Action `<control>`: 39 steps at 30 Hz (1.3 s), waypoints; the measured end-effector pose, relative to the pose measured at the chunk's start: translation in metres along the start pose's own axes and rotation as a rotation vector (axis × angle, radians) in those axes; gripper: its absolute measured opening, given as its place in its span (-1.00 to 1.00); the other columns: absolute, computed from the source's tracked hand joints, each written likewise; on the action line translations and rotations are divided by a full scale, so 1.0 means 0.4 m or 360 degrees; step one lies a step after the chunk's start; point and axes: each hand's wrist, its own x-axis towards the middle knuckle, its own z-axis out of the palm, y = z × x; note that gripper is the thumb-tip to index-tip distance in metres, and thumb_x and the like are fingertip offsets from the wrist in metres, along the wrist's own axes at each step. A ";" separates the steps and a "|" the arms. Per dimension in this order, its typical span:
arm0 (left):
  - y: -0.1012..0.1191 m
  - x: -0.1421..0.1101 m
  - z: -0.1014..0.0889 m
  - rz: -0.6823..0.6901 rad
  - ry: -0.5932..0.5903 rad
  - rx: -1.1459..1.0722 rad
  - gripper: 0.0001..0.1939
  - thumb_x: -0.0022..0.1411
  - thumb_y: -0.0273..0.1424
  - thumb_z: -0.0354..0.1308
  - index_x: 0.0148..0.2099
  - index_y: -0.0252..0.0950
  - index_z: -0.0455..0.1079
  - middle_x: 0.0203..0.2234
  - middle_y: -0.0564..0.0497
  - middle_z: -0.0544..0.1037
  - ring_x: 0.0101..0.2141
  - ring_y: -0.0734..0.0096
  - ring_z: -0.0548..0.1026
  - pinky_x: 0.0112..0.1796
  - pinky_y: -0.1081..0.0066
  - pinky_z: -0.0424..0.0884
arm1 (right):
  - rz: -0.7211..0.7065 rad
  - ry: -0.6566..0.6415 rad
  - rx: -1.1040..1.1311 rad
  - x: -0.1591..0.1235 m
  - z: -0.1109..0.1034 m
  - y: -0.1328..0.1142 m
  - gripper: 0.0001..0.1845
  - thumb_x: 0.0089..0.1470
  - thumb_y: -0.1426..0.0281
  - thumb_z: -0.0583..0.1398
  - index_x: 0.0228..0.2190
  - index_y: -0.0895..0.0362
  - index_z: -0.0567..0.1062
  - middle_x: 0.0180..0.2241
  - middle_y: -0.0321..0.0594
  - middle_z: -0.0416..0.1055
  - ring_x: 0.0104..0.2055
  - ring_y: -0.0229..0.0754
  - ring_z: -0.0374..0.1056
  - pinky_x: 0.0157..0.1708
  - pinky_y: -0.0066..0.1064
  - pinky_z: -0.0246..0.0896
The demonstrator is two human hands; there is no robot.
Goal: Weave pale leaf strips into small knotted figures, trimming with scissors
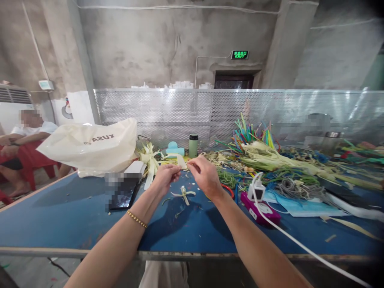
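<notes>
My left hand (pixel 168 175) pinches a pale piece of corn husk (pixel 181 162) between thumb and fingers, above the middle of the blue table. Close by on the right, my right hand (pixel 204 173) is closed with thumb and fingertips together at the husk's other side; what exactly lies between those fingertips is too small to make out. Below the hands, a small cross-shaped knot of husk strips (pixel 185 195) lies on the tabletop. A bundle of pale husks (pixel 149 160) rests just beyond my left hand.
A cream plastic bag (pixel 90 148) and a dark tablet (pixel 124 194) are on the left. Behind the hands stands a green bottle (pixel 193 146). To the right are a purple power strip (pixel 260 210) with a white cable, a husk pile (pixel 270 156) and blue masks (pixel 312 206). A person sits far left.
</notes>
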 end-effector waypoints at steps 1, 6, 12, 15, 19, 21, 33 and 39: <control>-0.001 0.000 0.001 0.0006 -0.0012 -0.0010 -0.76 -0.17 -0.38 0.36 -0.58 -0.37 0.35 -0.70 0.05 0.37 -0.68 0.62 0.24 -0.62 0.51 0.07 | -0.0106 -0.0059 -0.0063 -0.001 0.001 -0.005 -0.85 0.21 0.38 0.14 -0.31 0.14 0.50 -0.34 -0.17 0.41 -0.32 -0.21 0.32 -0.28 -0.40 0.15; 0.003 -0.008 0.008 0.0003 -0.0136 -0.0065 -0.76 -0.18 -0.39 0.33 -0.61 -0.36 0.31 -0.74 0.12 0.26 -0.68 0.63 0.18 -0.62 0.49 0.03 | -0.0356 -0.0221 -0.0465 -0.001 0.008 -0.021 -0.76 0.26 0.38 0.10 -0.35 0.17 0.53 -0.38 -0.14 0.37 -0.32 -0.17 0.24 -0.30 -0.34 0.04; 0.011 -0.008 0.009 -0.0137 -0.0134 -0.0121 -0.81 -0.20 -0.46 0.27 -0.64 -0.34 0.28 -0.76 0.13 0.22 -0.69 0.63 0.14 -0.62 0.49 0.03 | -0.0537 -0.0264 -0.0660 0.001 0.003 -0.027 -0.71 0.29 0.45 0.03 -0.42 0.19 0.47 -0.41 -0.13 0.35 -0.32 -0.13 0.19 -0.28 -0.29 -0.02; 0.012 -0.007 0.009 -0.0177 -0.0101 -0.0117 -0.84 -0.22 -0.47 0.25 -0.65 -0.34 0.29 -0.77 0.14 0.22 -0.69 0.62 0.14 -0.63 0.49 0.03 | -0.0549 -0.0277 -0.0688 -0.001 0.005 -0.033 -0.71 0.28 0.52 0.00 -0.42 0.18 0.45 -0.40 -0.12 0.34 -0.31 -0.11 0.18 -0.28 -0.28 -0.02; 0.006 -0.008 0.007 -0.0062 -0.0098 -0.0013 -0.87 -0.19 -0.44 0.26 -0.61 -0.37 0.37 -0.75 0.10 0.30 -0.68 0.59 0.21 -0.61 0.48 0.08 | -0.0430 -0.0274 -0.0673 -0.006 0.014 -0.032 -0.75 0.23 0.52 0.04 -0.44 0.18 0.44 -0.41 -0.11 0.34 -0.33 -0.10 0.18 -0.30 -0.30 0.02; 0.003 -0.009 0.006 -0.0015 -0.0106 0.0024 -0.87 -0.16 -0.42 0.27 -0.57 -0.39 0.42 -0.70 0.06 0.37 -0.66 0.58 0.26 -0.60 0.49 0.11 | -0.0304 -0.0265 -0.0593 -0.010 0.018 -0.027 -0.80 0.21 0.49 0.08 -0.43 0.18 0.43 -0.38 -0.10 0.34 -0.32 -0.11 0.21 -0.29 -0.32 0.05; 0.013 -0.024 0.017 0.0192 -0.0204 0.0308 -0.75 -0.10 -0.32 0.37 -0.50 -0.42 0.46 -0.61 -0.01 0.47 -0.62 0.58 0.33 -0.54 0.49 0.20 | 0.0407 -0.0448 -0.0199 -0.004 0.025 -0.006 -0.89 0.15 0.45 0.16 -0.42 0.15 0.46 -0.31 -0.13 0.42 -0.26 -0.17 0.32 -0.25 -0.40 0.12; 0.011 -0.027 0.017 0.0283 -0.0207 0.0414 -0.73 -0.07 -0.28 0.38 -0.48 -0.41 0.47 -0.62 0.00 0.47 -0.60 0.55 0.34 -0.52 0.48 0.23 | 0.0494 -0.0476 -0.0194 0.002 0.024 -0.010 -0.87 0.14 0.43 0.14 -0.43 0.14 0.47 -0.31 -0.12 0.46 -0.24 -0.16 0.34 -0.23 -0.39 0.12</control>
